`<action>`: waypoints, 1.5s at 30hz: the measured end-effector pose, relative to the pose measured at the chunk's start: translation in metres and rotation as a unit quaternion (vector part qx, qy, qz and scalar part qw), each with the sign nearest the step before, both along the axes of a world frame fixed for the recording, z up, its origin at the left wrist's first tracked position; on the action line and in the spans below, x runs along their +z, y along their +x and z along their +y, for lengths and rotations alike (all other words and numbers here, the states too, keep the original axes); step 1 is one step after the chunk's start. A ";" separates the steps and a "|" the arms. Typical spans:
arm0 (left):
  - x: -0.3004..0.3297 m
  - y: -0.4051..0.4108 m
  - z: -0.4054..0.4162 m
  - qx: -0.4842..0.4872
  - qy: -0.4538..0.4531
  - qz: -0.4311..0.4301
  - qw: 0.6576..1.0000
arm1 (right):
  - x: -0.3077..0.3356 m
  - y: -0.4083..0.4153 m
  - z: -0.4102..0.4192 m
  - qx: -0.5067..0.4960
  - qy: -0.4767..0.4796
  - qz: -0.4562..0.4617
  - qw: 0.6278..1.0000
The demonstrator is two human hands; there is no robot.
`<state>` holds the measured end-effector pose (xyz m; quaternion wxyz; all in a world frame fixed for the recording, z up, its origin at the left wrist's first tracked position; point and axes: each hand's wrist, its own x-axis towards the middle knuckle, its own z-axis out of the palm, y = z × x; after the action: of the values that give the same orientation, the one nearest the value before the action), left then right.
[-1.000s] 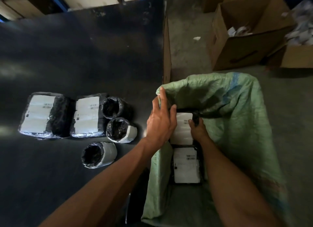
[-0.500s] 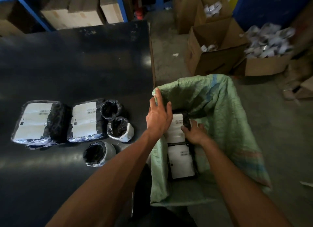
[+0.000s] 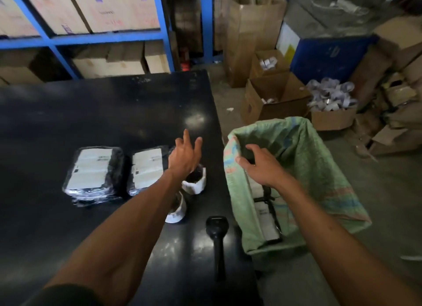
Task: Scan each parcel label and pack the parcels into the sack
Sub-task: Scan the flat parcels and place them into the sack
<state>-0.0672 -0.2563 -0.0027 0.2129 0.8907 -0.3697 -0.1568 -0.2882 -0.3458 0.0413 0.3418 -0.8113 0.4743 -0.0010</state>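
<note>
Right now the left hand point(image 3: 185, 156) hovers over the black table point(image 3: 91, 113) with fingers spread loose, holding nothing, right above the small rolled parcels point(image 3: 194, 180). The right hand point(image 3: 262, 166) sits at the mouth of the green sack point(image 3: 308, 159), fingers relaxed and a bit curled; I can't tell for sure whether it's touching the sack edge or just hanging over it, but it isn't gripping a parcel.

Where the stuff is: two flat parcels point(image 3: 93, 168) lie label-up side by side on the table, to the left of the rolled ones. One roll is partly hidden under the forearm. At least two labelled parcels point(image 3: 267, 216) are already down inside the sack. The scanner point(image 3: 217, 225) lies on the table near the edge, just beside the sack.

So the step looks like grabbing the next one to scan. My tips for doing it well:

- Take the nearest roll first, and pinch it around the body so it doesn't squash or unroll.
- Turn it so the white label faces up before reaching for the scanner; curved labels probably scan badly, so flatten it a little.
- Use the right hand for the scanner, since it's closest.
- Keep the sack mouth open, it looks floppy and could fold shut.
</note>
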 end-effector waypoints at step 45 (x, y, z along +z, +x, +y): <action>-0.078 0.145 0.108 0.124 0.019 0.228 0.966 | -0.084 0.030 0.133 -0.294 0.233 -0.054 0.926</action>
<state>0.0781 -0.1485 -0.0805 0.2920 0.8741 -0.1954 -0.3355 -0.2580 -0.2132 -0.0428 0.5307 -0.5319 0.6589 -0.0344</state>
